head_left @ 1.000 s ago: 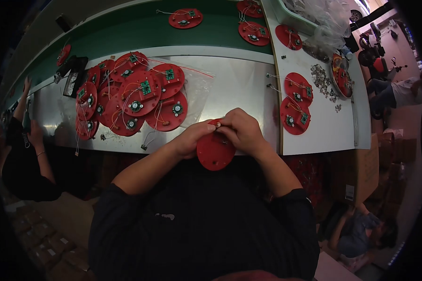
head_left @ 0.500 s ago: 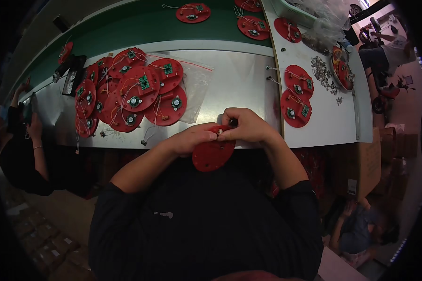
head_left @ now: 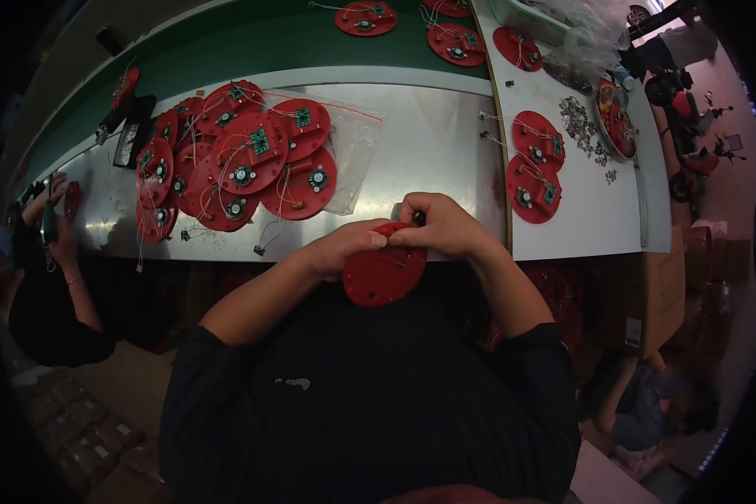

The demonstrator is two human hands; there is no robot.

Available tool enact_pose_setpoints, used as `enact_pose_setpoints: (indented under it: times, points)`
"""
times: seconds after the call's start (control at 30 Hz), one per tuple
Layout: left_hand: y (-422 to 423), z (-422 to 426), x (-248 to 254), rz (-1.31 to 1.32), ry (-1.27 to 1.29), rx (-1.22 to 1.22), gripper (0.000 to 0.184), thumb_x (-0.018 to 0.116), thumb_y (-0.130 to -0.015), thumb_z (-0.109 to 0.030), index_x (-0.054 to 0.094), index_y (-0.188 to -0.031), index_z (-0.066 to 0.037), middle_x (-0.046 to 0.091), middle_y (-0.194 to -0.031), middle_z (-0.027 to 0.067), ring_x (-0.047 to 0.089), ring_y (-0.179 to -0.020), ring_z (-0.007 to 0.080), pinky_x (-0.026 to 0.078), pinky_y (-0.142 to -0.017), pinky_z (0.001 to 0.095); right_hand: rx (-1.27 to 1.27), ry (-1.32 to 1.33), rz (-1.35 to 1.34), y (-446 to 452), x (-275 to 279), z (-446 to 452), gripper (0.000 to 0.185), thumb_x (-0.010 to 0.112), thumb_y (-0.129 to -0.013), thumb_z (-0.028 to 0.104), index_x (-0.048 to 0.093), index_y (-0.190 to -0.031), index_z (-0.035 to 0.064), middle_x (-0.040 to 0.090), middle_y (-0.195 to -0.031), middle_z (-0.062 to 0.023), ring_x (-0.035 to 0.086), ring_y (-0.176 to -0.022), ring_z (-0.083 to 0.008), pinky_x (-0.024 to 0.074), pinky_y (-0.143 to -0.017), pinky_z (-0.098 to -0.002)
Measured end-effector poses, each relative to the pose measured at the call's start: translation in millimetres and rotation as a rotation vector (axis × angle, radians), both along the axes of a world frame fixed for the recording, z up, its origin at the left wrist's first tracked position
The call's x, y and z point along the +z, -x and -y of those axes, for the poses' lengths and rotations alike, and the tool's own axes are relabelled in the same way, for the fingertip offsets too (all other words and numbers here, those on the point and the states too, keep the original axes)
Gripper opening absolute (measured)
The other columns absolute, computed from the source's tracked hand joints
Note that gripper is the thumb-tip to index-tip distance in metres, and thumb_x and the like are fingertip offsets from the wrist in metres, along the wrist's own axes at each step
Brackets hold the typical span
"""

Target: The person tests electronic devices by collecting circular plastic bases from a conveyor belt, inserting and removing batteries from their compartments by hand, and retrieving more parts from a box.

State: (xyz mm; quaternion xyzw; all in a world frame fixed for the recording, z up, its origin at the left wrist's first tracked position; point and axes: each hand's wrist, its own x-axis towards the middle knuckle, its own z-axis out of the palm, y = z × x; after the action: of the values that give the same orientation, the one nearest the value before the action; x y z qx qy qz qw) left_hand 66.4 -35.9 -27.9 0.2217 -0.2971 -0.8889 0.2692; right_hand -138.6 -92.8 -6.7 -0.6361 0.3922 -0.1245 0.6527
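Note:
A red round plate (head_left: 383, 279) is tilted in front of my chest at the bench edge, its flat side with small holes towards me. My left hand (head_left: 351, 247) grips its upper left edge, thumb on top. My right hand (head_left: 445, 225) is closed at the upper right edge, its thumb pressed on the plate close to the left thumb. A small dark piece (head_left: 418, 217) shows between my right thumb and curled index finger; its kind is unclear. Left of my hands lies a pile of red plates (head_left: 252, 155) with green circuit boards, round speakers and thin wires.
A clear plastic bag (head_left: 354, 155) lies beside the pile. On the white table (head_left: 584, 227) at right are more red plates (head_left: 532, 189), scattered small metal parts (head_left: 581, 126) and a bowl (head_left: 627, 144). At far left, a co-worker's hands (head_left: 63, 248) hold a green-handled tool (head_left: 49, 220).
The plate has turned to show more of its flat side, and the small pale part between my thumbs is now hidden. The co-worker at left has moved, with a red piece now by their hands.

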Motion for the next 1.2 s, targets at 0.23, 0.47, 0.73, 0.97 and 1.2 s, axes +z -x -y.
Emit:
enact_pose_setpoints:
  times: [0.23, 0.47, 0.73, 0.97, 1.2]
  points:
    - [-2.1, -3.1, -4.7, -0.069, -0.027, 0.057, 0.057, 0.052, -0.086, -0.031, 0.039, -0.130, 0.004, 0.053, -0.119, 0.0142, 0.056, -0.106, 0.0222, 0.045, -0.092, 0.0335, -0.089, -0.005, -0.038, -2.8, -5.6, -7.8, 0.029, 0.078, -0.071, 0.021, 0.054, -0.073, 0.0040, 0.054, -0.063, 0.0014, 0.048, -0.059, -0.0060, 0.0396, -0.053, -0.0215]
    - [-9.1, 4.2, -8.4, -0.269, -0.060, 0.232, 0.055, 0.043, -0.088, -0.030, 0.037, -0.130, 0.006, 0.050, -0.125, 0.0215, 0.055, -0.111, 0.0306, 0.044, -0.095, 0.0401, -0.496, -0.205, 0.271, -2.4, 10.2, -3.0, 0.017, 0.068, -0.078, 0.009, 0.054, -0.085, 0.0024, 0.052, -0.068, -0.0009, 0.048, -0.059, -0.0074, 0.0415, -0.053, -0.0223]
    - [-7.1, 20.4, -0.4, -0.347, -0.014, 0.315, 0.054, 0.043, -0.088, -0.029, 0.037, -0.130, 0.003, 0.051, -0.124, 0.0224, 0.054, -0.112, 0.0329, 0.044, -0.095, 0.0431, -0.590, 0.193, 0.299, 0.8, -19.7, 10.0, 0.032, 0.040, -0.078, -0.009, 0.049, -0.108, -0.0021, 0.054, -0.092, -0.0087, 0.054, -0.074, -0.0139, 0.0486, -0.071, -0.0268]
    - [-6.3, 24.4, -0.7, -0.310, -0.029, 0.368, 0.052, 0.044, -0.087, -0.030, 0.038, -0.129, 0.002, 0.052, -0.122, 0.0213, 0.055, -0.110, 0.0318, 0.046, -0.093, 0.0429, -0.409, 0.589, 0.112, 5.8, -24.5, 6.1, 0.043, 0.044, -0.082, -0.011, 0.045, -0.124, -0.0007, 0.057, -0.112, -0.0133, 0.059, -0.101, -0.0180, 0.0465, -0.088, -0.0288]
    - [-6.3, 24.9, 0.6, -0.290, -0.019, 0.364, 0.055, 0.045, -0.087, -0.030, 0.038, -0.129, 0.004, 0.051, -0.122, 0.0223, 0.055, -0.110, 0.0327, 0.046, -0.093, 0.0434, -0.637, 0.371, 0.401, 6.7, -25.7, 9.0, 0.039, 0.045, -0.088, -0.005, 0.043, -0.127, -0.0012, 0.058, -0.114, -0.0130, 0.058, -0.106, -0.0202, 0.0514, -0.083, -0.0293]
